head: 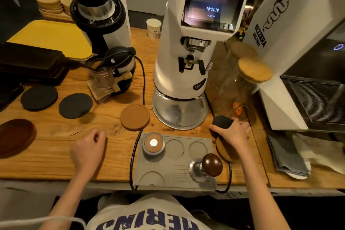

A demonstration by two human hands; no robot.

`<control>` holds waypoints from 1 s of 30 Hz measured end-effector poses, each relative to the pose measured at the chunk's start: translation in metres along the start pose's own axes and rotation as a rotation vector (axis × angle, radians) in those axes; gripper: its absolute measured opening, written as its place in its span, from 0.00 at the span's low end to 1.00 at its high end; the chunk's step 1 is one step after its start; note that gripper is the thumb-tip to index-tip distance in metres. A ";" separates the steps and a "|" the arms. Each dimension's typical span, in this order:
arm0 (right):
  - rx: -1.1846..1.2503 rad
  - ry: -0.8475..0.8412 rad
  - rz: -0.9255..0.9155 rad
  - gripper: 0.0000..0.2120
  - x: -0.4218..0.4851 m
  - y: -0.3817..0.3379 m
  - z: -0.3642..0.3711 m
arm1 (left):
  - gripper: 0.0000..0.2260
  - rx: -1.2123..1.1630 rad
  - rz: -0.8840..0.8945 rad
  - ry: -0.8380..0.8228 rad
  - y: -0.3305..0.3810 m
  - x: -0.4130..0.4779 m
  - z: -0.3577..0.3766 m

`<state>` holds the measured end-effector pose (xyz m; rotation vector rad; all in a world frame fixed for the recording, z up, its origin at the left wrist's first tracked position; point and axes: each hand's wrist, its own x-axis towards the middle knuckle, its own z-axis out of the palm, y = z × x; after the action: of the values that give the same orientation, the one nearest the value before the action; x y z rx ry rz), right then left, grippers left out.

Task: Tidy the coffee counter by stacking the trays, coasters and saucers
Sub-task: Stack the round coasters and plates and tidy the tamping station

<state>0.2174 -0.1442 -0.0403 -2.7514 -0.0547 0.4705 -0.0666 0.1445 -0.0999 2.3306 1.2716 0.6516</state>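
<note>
Meanwhile, right hand (232,134) grips black coaster (221,120); left hand (87,147) curled, empty; grey mat (168,166) holds tamper (211,164).

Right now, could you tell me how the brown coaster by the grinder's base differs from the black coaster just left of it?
The brown coaster is tan and looks thicker, with a visible side edge; the black coaster is charcoal and looks thinner. The brown coaster sits beside the grinder's metal tray; the black coaster lies beside a second black coaster. Both are round and lie flat, unstacked, on the counter.
</note>
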 end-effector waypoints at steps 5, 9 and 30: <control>-0.013 -0.048 -0.007 0.54 0.008 0.002 0.005 | 0.15 0.046 -0.031 -0.012 0.002 0.002 -0.002; -0.032 -0.032 -0.041 0.53 0.012 0.005 0.010 | 0.15 0.057 -0.036 -0.015 0.003 0.002 -0.003; 0.235 0.031 -0.362 0.47 -0.080 -0.035 -0.034 | 0.15 0.047 -0.045 0.014 -0.001 0.002 0.001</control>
<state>0.1539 -0.1302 0.0270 -2.4437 -0.4516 0.3113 -0.0656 0.1466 -0.1002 2.3315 1.3551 0.6308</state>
